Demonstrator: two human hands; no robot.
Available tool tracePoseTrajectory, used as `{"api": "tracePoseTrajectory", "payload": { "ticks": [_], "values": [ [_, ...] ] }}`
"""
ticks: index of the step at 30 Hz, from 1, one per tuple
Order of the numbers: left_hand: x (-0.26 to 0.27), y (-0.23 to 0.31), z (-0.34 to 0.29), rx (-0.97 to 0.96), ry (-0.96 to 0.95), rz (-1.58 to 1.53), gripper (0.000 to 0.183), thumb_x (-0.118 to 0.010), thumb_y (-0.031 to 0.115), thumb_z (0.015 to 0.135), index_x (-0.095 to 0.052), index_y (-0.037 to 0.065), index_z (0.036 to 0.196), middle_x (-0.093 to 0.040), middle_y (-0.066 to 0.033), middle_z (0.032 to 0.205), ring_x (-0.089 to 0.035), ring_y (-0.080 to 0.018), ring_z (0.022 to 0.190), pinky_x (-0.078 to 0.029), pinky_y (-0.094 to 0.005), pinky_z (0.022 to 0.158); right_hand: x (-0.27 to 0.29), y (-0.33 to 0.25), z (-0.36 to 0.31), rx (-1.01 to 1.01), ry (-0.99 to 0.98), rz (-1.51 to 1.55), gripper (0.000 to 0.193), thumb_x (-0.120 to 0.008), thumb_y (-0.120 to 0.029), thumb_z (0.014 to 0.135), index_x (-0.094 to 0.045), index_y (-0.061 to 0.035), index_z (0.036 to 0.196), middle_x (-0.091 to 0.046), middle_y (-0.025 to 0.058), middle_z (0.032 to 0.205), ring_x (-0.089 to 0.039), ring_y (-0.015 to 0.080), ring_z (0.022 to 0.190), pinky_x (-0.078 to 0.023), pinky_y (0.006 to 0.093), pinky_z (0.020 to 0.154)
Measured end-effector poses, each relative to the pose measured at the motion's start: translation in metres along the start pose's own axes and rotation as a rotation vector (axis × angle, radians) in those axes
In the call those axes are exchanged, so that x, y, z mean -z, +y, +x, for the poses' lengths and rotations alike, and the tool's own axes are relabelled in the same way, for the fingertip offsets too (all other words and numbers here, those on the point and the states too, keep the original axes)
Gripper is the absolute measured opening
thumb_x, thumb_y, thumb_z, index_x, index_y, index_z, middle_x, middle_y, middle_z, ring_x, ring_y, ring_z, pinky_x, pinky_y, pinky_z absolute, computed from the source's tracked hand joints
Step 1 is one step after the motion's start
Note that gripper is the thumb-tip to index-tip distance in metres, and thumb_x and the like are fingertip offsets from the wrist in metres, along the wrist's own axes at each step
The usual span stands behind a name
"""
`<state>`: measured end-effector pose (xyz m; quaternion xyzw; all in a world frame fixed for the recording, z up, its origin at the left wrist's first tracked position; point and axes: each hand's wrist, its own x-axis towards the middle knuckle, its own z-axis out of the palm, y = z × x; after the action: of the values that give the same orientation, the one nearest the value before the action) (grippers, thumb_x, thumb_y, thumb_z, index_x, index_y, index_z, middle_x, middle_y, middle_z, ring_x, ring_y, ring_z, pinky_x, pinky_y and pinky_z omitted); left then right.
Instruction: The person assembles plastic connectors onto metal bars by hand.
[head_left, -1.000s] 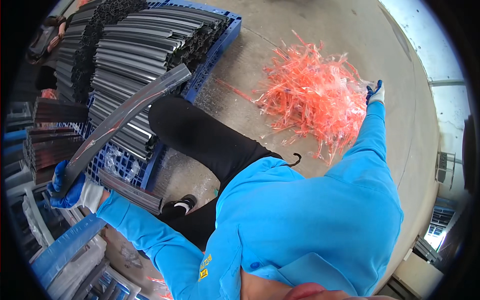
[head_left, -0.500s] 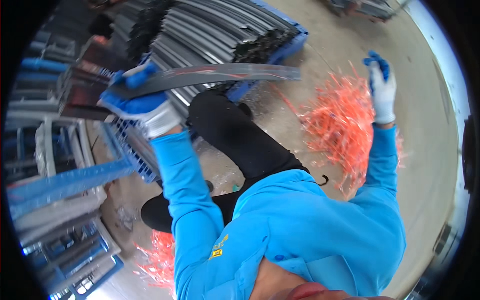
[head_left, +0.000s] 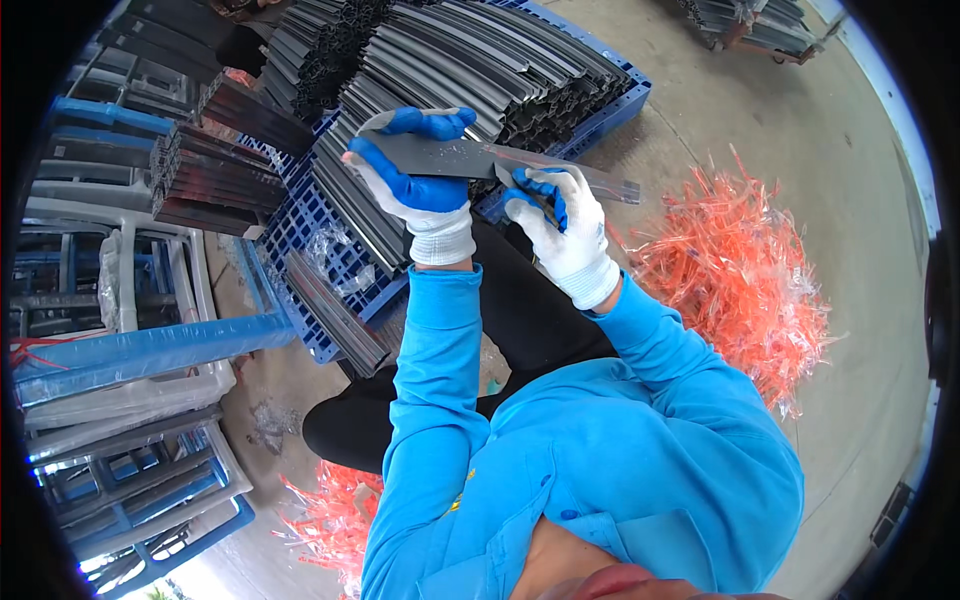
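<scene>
My left hand (head_left: 415, 190), in a white glove with a blue coated palm, grips one end of a long dark grey profile strip (head_left: 440, 158). The strip points to the right, in front of a stack of similar pieces. Clear film with reddish lines (head_left: 565, 170) covers its right part, while the part nearer my left hand looks bare and speckled. Gloved the same way, my right hand (head_left: 575, 235) is at the strip's near edge. Its thumb and fingers pinch together where the film begins; the exact hold is partly hidden.
Stacked dark profiles (head_left: 430, 60) lie on a blue plastic pallet (head_left: 290, 250). Heaps of orange-red film shreds (head_left: 730, 280) rest on the floor at right and lower left. Wrapped frames on blue racks (head_left: 150, 350) stand left. A loaded cart (head_left: 765, 35) is at far right.
My right hand has come in from above the shred heap to the strip and closed at its edge. My left hand has moved right with the strip.
</scene>
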<state>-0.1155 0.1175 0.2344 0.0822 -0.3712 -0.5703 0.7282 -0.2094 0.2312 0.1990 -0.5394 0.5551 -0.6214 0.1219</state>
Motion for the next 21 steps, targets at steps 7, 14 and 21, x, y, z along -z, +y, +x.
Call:
{"api": "tracePoseTrajectory", "payload": {
  "ticks": [7,14,21],
  "values": [
    [-0.002,-0.01,-0.008,0.09,-0.076,-0.099,0.055,-0.036,0.062,0.089,-0.058,0.013,0.08,-0.048,-0.004,0.055,-0.05,-0.0192,0.053,-0.047,-0.0391,0.061,-0.002,0.022,0.006,-0.04,0.051,-0.091,0.023,-0.07,-0.012,0.074,-0.056,-0.0028,0.091,-0.055,0.0115,0.092,-0.059,0.0213,0.065,-0.049,0.0301,0.059],
    [-0.001,-0.018,-0.016,0.103,-0.029,0.0,0.05,-0.04,0.059,0.089,-0.053,0.013,0.076,-0.045,-0.0035,0.056,-0.046,-0.0182,0.052,-0.044,-0.0356,0.055,-0.002,0.052,0.01,-0.108,0.1,-0.052,0.019,-0.064,-0.009,0.077,-0.057,-0.0016,0.093,-0.056,0.007,0.078,-0.056,0.0184,0.059,-0.048,0.0299,0.057],
    [-0.006,-0.013,-0.017,0.051,-0.064,0.029,0.047,-0.04,0.057,0.091,-0.051,0.013,0.076,-0.045,-0.0041,0.057,-0.047,-0.0182,0.052,-0.045,-0.035,0.054,0.027,0.045,0.025,-0.651,0.06,0.56,0.024,-0.06,-0.009,0.08,-0.059,0.0022,0.101,-0.059,0.0031,0.068,-0.051,0.0134,0.053,-0.045,0.0272,0.055]
  ]
}}
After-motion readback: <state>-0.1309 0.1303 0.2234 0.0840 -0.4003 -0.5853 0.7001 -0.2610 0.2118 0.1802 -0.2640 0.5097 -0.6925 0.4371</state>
